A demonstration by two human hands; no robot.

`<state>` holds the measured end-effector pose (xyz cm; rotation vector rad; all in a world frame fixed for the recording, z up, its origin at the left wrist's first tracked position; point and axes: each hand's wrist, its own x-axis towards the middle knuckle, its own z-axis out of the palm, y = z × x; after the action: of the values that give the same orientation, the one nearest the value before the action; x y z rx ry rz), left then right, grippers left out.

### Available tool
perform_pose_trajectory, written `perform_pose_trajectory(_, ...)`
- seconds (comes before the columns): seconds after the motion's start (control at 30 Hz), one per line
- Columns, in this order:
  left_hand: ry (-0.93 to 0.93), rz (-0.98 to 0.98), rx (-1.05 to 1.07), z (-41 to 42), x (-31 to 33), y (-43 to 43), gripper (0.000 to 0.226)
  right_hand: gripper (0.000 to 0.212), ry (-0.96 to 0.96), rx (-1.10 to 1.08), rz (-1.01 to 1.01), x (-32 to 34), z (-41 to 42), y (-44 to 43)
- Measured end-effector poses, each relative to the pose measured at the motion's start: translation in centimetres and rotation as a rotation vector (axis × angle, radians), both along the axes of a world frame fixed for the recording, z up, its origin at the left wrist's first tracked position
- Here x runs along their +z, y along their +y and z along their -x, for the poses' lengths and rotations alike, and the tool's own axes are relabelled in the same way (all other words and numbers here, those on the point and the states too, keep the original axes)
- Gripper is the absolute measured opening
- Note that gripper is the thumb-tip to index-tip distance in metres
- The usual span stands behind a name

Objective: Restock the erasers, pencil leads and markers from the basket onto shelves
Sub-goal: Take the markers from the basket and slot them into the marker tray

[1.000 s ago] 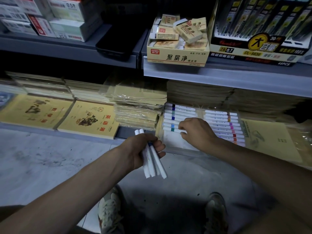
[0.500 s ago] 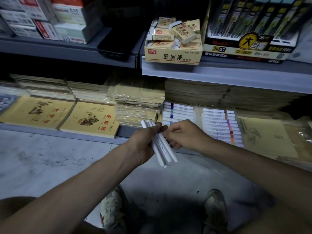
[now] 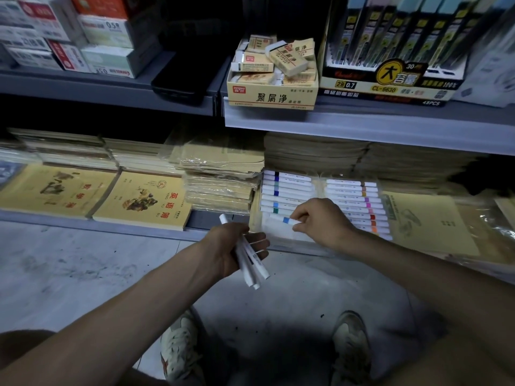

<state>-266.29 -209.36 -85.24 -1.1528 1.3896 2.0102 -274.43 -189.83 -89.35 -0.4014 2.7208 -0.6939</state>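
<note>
Item 1: one white marker (image 3: pixel 279 218) with a blue band, pinched at its banded end between the thumb and fingers (image 3: pixel 300 217) of my right hand (image 3: pixel 320 221).
- Long axis: left to right, nearly parallel to the rows already laid. The plain white end points left.
- Location: clear marker case (image 3: pixel 278 235) on the lower shelf (image 3: pixel 211 218), left column, just in front of the green-banded marker (image 3: pixel 276 210). I cannot tell whether it touches the case floor.

Item 2: bundle of white markers (image 3: pixel 250 264), gripped in my left hand (image 3: pixel 231 253) with the fingers curled round it.
- Long axis: slanted, far ends toward the shelf, near ends down toward the floor (image 3: pixel 69 260).
- Location: in front of the shelf edge, apart from the case.

Room: a bare strip remains at the front of the left column. The right column (image 3: pixel 359 203) runs to the case's front edge. A wrapped notebook stack (image 3: pixel 220 188) stands just beside the case on the left. The upper shelf (image 3: pixel 362 126), with the eraser box (image 3: pixel 271 97) and pencil lead display (image 3: pixel 390 82), overhangs the back rows.
</note>
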Motion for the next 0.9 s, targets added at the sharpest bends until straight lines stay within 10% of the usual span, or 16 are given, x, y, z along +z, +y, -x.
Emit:
perform_pose_trajectory(0.6, 0.057, -0.077, 0.026, 1.7, 0.0, -1.2, 0.034, 0.015, 0.304, 0.208, -0.211, -1.9, 1.4, -1.9)
perform_pose_trajectory(0.9, 0.161, -0.173, 0.074, 1.1, 0.5, 0.2, 0.028, 0.019, -0.552, -0.144, 0.487, 4.0, -2.8, -4.3)
